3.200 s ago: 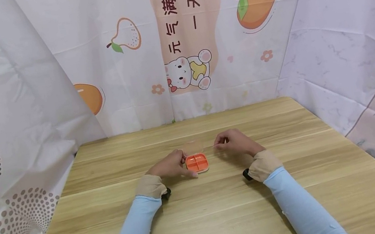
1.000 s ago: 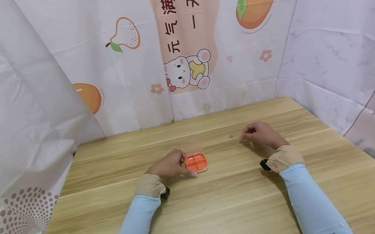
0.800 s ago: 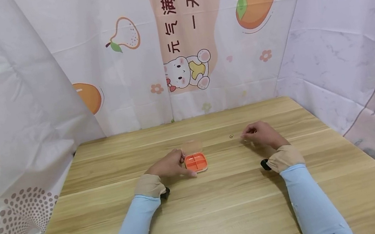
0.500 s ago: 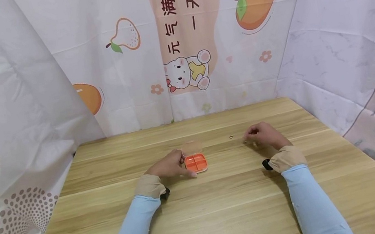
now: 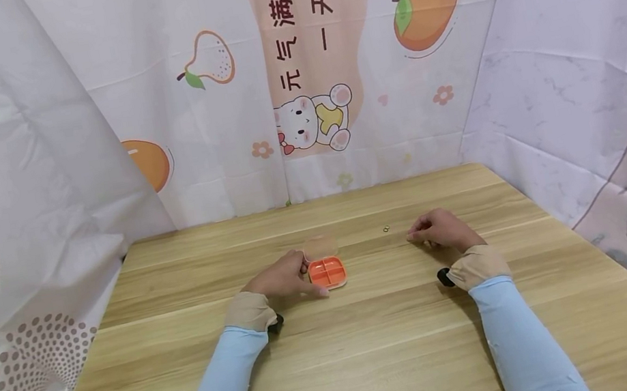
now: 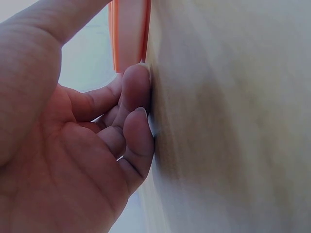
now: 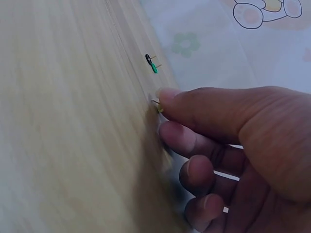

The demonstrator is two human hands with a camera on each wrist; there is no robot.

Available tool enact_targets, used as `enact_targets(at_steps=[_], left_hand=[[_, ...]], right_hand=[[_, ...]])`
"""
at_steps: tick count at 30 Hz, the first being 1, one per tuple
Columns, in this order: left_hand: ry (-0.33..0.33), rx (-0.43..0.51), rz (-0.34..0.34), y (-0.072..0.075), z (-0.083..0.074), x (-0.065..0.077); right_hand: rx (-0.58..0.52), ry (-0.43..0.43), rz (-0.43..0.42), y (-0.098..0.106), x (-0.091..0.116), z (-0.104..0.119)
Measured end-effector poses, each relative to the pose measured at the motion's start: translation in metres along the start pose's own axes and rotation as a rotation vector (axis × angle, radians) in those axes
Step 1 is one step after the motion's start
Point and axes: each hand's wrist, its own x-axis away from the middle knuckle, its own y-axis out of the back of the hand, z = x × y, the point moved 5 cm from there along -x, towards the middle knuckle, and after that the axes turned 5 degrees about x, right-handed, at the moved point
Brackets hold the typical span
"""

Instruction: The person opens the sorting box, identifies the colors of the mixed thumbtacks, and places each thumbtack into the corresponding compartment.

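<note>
My left hand holds the small orange four-compartment box at its left side, thumb at the front corner and curled fingers at the back. Its clear lid lies folded back behind it. In the left wrist view the box stands edge-on beyond the fingertips. My right hand, to the right of the box, pinches a small thumbtack with a yellowish head and thin pin at the thumb tip, close over the table. A black thumbtack and a green thumbtack lie side by side, pins out.
The wooden table spreads in front of both forearms. Printed cloth curtains hang along its back edge and both sides. In the head view the two loose thumbtacks sit between the box and my right hand.
My right hand has moved right from beside the box, uncovering two thumbtacks. In the last second its fingers have closed on another thumbtack at the tabletop. The left hand stays at the box.
</note>
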Motion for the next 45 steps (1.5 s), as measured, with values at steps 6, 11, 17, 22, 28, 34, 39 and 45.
enact_targets(at_steps=[6, 11, 17, 22, 28, 34, 39, 45], left_hand=[[0.018, 0.016, 0.008, -0.0019, 0.0027, -0.0004], [0.023, 0.018, 0.004, -0.0019, 0.0032, -0.0009], [0.008, 0.017, 0.002, -0.0007, 0.0015, -0.0011], [0.010, 0.007, 0.002, 0.0001, 0.0007, -0.0008], [0.009, -0.001, 0.001, 0.0002, 0.0007, -0.0007], [-0.001, 0.008, 0.003, -0.0003, 0.0005, -0.0004], [-0.007, 0.007, 0.003, -0.0007, 0.0012, -0.0010], [-0.002, 0.004, 0.005, -0.0008, 0.0026, -0.0023]], right_hand=[[0.022, 0.001, -0.010, -0.0005, -0.0001, -0.0020], [0.024, 0.002, -0.022, 0.0002, -0.0011, -0.0036], [0.018, 0.000, -0.053, 0.0022, -0.0011, -0.0032], [-0.003, -0.017, -0.074, 0.0024, -0.0009, -0.0028], [0.008, -0.022, -0.081, 0.0010, -0.0015, -0.0038], [0.022, -0.031, -0.069, 0.0002, -0.0020, -0.0038], [0.029, -0.044, -0.050, 0.0012, 0.0004, -0.0022], [0.044, -0.032, -0.039, 0.0028, 0.0023, -0.0014]])
